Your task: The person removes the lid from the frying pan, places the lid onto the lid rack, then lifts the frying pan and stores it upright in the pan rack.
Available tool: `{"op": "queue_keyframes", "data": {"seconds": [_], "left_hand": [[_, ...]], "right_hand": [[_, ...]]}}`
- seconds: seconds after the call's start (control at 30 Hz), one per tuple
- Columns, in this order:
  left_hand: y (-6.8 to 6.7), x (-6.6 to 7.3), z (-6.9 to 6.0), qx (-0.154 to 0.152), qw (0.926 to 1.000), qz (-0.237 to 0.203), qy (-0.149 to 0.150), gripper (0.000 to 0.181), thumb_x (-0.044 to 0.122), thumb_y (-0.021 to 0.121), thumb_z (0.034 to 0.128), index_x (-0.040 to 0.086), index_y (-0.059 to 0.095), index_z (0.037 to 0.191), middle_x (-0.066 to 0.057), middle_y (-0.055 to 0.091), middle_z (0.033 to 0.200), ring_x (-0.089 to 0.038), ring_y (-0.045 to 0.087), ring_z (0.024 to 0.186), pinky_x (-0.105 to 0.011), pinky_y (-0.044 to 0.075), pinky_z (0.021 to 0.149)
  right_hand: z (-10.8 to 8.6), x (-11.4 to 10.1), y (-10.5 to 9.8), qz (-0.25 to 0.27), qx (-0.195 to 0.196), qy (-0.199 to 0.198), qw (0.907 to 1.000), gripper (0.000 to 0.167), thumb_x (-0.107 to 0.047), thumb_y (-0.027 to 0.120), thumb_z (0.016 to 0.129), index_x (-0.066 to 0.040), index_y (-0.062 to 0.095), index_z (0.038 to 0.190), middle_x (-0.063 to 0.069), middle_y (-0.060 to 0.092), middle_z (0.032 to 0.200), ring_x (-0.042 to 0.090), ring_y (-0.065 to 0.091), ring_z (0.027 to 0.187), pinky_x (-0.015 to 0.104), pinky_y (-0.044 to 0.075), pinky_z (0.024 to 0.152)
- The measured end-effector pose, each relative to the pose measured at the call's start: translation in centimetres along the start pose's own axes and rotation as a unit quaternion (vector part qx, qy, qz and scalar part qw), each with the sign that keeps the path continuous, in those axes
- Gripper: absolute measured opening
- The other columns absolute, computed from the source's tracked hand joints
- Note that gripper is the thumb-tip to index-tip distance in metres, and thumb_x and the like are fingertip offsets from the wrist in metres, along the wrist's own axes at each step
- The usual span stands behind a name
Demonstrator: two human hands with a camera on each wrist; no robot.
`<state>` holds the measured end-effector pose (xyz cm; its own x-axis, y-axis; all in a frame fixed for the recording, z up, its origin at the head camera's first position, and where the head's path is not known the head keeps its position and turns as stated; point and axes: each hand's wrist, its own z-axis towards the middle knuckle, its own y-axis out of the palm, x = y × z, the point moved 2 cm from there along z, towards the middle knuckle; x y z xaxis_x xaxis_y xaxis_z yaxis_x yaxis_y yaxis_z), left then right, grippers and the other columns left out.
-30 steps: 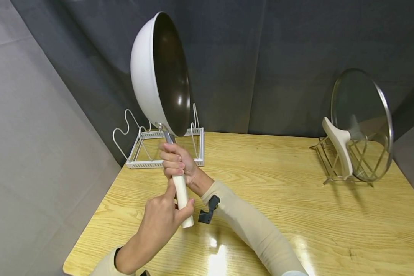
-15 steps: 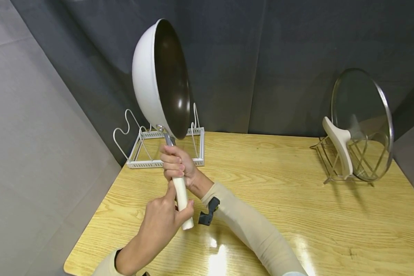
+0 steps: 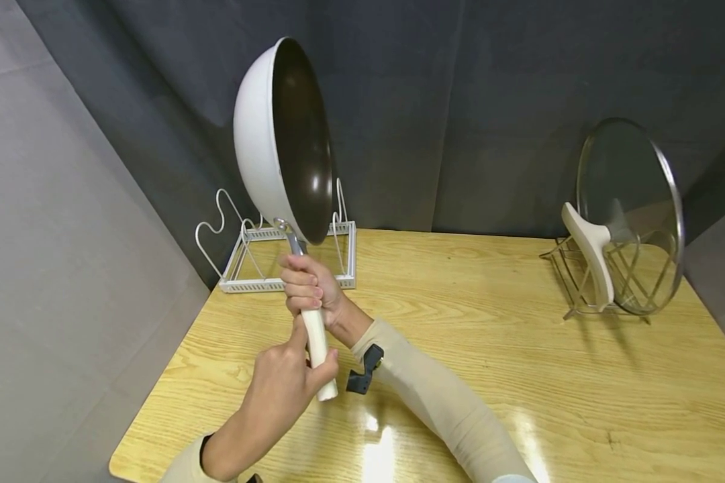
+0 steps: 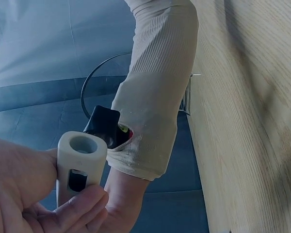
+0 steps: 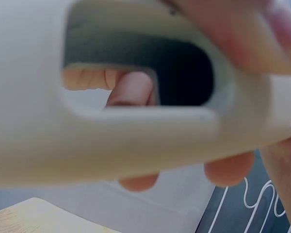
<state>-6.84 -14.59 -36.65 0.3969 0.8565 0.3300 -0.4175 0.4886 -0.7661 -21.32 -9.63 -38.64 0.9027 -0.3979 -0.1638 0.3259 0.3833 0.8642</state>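
Note:
A deep wok, white outside and dark brown inside, is held in the air, its bowl up and its opening facing right in the head view. Just below the metal neck, my right hand grips the cream handle. My left hand holds the handle's lower part between thumb and fingers. In the left wrist view the hollow handle end sits between left thumb and fingertips. A slotted stretch of handle fills the right wrist view, with fingers behind it.
Behind the wok, a white wire rack stands at the table's back left. A glass lid with a cream handle leans upright in a wire stand at the right. Dark curtain closes off the back of the wooden table.
The wok's bowl has sunk slightly, its top edge now lower than a second ago. Both hands keep their hold on the handle, almost in place.

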Motion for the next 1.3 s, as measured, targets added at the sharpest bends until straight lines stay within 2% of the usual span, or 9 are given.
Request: {"op": "queue_keyframes", "data": {"seconds": [0.5, 0.9, 1.3], "left_hand": [[0.2, 0.2, 0.1, -0.003, 0.9999, 0.006, 0.012, 0.032, 0.015, 0.077, 0.0794, -0.002, 0.057, 0.098, 0.004, 0.053, 0.052, -0.002, 0.046, 0.042, -0.014, 0.030, 0.037], [0.5, 0.3, 0.1, -0.013, 0.9999, 0.000, 0.003, 0.029, 0.015, 0.077, 0.0794, -0.001, 0.057, 0.094, 0.006, 0.048, 0.051, 0.000, 0.039, 0.042, -0.014, 0.027, 0.037], [1.1, 0.3, -0.1, -0.016, 0.9998, -0.013, -0.002, 0.031, 0.015, 0.075, 0.0818, -0.002, 0.059, 0.102, 0.006, 0.050, 0.052, 0.002, 0.038, 0.043, -0.012, 0.027, 0.037]], "right_hand": [[-0.4, -0.1, -0.1, 0.014, -0.009, -0.002, 0.9999, 0.023, -0.010, 0.055, 0.102, -0.011, 0.046, 0.081, -0.008, 0.025, 0.054, 0.004, 0.025, 0.039, 0.017, 0.031, 0.036], [-0.6, -0.1, -0.5, 0.018, -0.005, 0.000, 0.9998, 0.026, -0.011, 0.055, 0.103, -0.011, 0.045, 0.079, -0.009, 0.025, 0.054, 0.004, 0.025, 0.039, 0.017, 0.031, 0.036], [-1.1, -0.2, -0.9, 0.036, -0.007, 0.006, 0.9993, 0.026, -0.011, 0.053, 0.104, -0.010, 0.044, 0.079, -0.009, 0.023, 0.055, 0.004, 0.025, 0.040, 0.017, 0.031, 0.036]]}}
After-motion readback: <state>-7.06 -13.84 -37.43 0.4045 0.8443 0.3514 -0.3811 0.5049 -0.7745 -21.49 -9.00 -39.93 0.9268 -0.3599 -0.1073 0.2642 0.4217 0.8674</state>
